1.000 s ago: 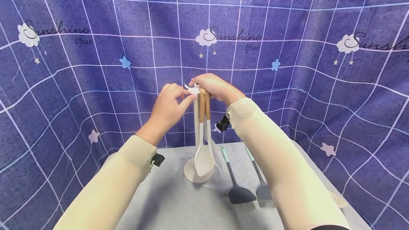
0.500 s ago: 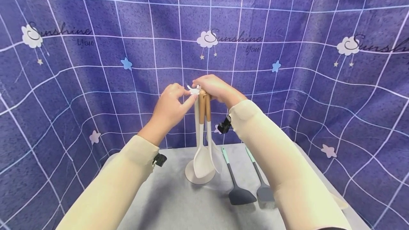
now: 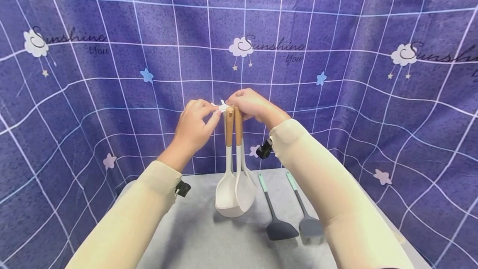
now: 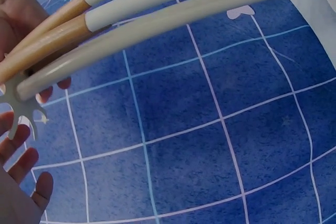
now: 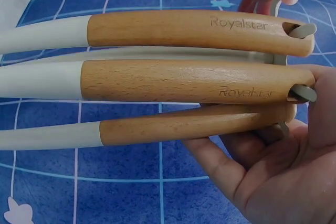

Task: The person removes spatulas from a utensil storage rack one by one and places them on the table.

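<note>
Both hands are at the top of a pale utensil stand (image 4: 152,31) with hooks (image 3: 223,106). My left hand (image 3: 193,128) pinches a hook at the left side, thumb and index finger close together. On the far right side, my right hand (image 3: 251,102) curls round the hook ends. In the right wrist view its fingers (image 5: 223,166) lie behind the lowest handle. Several white utensils with wooden handles (image 5: 184,81) hang from the hooks. Their broad white heads, one spoon-like (image 3: 225,192), overlap and hide most of the stand's base. The left thumb's contact is out of the left wrist view.
Two dark-headed turners with mint handle ends, one nearer (image 3: 281,228) and one farther right (image 3: 311,226), lie on the grey table (image 3: 186,235). A patterned purple-blue curtain (image 3: 112,11) surrounds the back and sides. A pale object shows partly past the right forearm.
The hanging utensils have swung round to the left about the stand, bringing another wooden handle into sight. Both hands have stayed at the hooks, shifting only slightly.
</note>
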Demonstrator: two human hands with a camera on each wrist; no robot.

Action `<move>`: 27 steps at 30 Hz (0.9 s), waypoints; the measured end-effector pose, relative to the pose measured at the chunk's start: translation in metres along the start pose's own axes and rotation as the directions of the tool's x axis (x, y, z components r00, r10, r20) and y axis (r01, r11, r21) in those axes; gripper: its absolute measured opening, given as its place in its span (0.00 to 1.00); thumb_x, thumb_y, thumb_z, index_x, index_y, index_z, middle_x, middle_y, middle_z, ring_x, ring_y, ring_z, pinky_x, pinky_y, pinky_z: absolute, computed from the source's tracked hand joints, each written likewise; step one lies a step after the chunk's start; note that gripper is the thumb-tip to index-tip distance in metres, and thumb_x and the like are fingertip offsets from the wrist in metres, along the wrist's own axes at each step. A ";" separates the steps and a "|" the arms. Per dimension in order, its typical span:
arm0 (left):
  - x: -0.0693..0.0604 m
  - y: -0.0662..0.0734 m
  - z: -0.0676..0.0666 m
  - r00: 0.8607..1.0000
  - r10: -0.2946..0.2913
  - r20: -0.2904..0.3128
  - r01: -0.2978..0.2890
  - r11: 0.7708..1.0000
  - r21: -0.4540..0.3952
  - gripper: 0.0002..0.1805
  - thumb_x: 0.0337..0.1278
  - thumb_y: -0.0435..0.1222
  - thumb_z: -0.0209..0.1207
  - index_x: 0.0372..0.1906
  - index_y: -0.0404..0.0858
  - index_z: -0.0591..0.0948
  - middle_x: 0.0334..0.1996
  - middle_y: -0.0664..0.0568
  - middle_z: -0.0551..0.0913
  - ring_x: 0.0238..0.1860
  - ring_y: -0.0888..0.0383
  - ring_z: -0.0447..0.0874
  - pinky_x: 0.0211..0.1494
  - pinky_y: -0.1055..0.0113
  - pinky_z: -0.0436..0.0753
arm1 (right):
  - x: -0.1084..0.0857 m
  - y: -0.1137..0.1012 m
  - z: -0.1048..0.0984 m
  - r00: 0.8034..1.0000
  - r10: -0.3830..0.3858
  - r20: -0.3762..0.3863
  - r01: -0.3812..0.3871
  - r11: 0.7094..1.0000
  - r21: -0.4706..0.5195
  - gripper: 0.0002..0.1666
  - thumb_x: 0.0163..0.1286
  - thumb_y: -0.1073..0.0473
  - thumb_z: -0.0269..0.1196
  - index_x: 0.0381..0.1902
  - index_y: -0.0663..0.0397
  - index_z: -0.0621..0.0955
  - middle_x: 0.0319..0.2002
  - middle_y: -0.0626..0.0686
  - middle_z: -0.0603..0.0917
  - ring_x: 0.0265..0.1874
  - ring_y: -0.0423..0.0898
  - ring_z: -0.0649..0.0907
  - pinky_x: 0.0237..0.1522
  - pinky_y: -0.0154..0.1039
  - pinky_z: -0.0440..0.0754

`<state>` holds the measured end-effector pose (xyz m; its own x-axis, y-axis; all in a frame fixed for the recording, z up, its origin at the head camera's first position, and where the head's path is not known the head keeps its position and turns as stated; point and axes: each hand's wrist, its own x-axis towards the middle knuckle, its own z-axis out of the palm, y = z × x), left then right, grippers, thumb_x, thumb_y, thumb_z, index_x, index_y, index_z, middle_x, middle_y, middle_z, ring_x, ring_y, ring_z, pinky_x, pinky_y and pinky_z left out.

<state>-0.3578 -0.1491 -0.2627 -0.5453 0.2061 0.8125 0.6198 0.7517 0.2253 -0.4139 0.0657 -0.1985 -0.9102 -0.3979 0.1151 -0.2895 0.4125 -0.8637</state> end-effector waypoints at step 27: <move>0.000 -0.014 -0.001 0.998 -0.024 0.061 0.032 0.990 -0.140 0.19 0.86 0.44 0.58 0.57 0.36 0.92 0.57 0.46 0.91 0.65 0.43 0.85 0.72 0.44 0.82 | -0.011 -0.008 0.015 0.988 0.052 -0.147 -0.059 0.997 -0.045 0.21 0.87 0.50 0.61 0.63 0.59 0.88 0.51 0.55 0.91 0.46 0.50 0.94 0.59 0.51 0.96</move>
<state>-0.3663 -0.1606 -0.2651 -0.5933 0.2258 0.7727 0.6749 0.6627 0.3246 -0.3973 0.0543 -0.1999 -0.9576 -0.2510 0.1412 -0.2483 0.4713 -0.8463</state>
